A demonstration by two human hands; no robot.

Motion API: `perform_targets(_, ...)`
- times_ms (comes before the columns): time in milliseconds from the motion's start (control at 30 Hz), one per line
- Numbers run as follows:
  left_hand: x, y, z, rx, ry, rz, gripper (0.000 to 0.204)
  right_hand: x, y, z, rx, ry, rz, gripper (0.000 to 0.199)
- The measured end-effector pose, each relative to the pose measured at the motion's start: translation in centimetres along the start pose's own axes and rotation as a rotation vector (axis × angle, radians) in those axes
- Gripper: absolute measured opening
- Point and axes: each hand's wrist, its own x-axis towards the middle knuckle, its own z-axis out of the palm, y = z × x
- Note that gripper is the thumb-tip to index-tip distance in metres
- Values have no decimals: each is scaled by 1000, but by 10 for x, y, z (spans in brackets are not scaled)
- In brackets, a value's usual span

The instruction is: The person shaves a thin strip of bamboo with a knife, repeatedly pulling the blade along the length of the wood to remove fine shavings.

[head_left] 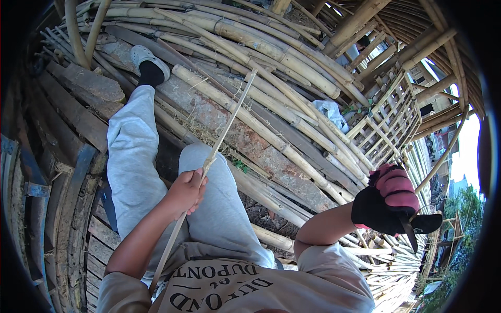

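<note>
My left hand (187, 192) is bare and closed around a thin bamboo strip (225, 128). The strip runs from my lap up and to the right over the pile of poles. My right hand (389, 201) wears a red and black glove and grips a dark-bladed knife (421, 225), held out to the right, apart from the strip. My legs in grey trousers (133, 156) stretch forward, and one foot in a grey clog (147, 56) rests on the poles.
Long bamboo poles (271, 49) lie stacked across the ground ahead. A bamboo lattice frame (389, 120) stands at the right. Weathered wooden planks (78, 115) lie at the left. A white bag (331, 112) sits among the poles. Thin bamboo strips (391, 271) are piled at lower right.
</note>
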Motion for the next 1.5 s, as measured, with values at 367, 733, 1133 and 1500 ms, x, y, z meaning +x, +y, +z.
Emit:
perform_targets(367,0,-8,-14,-252,-82,83,40,-137,275,-40,111,640,1738,81)
perform_targets(733,5,-17,-57,-496,19,33,37,-66,120,112,843,-65,1380,19)
perform_targets(1133,3,-16,-69,-597,65,98,35,-181,100,190,874,-385,1802,23)
perform_targets(1500,-1,-17,-67,-621,52,75,34,-135,74,104,1044,128,1496,26)
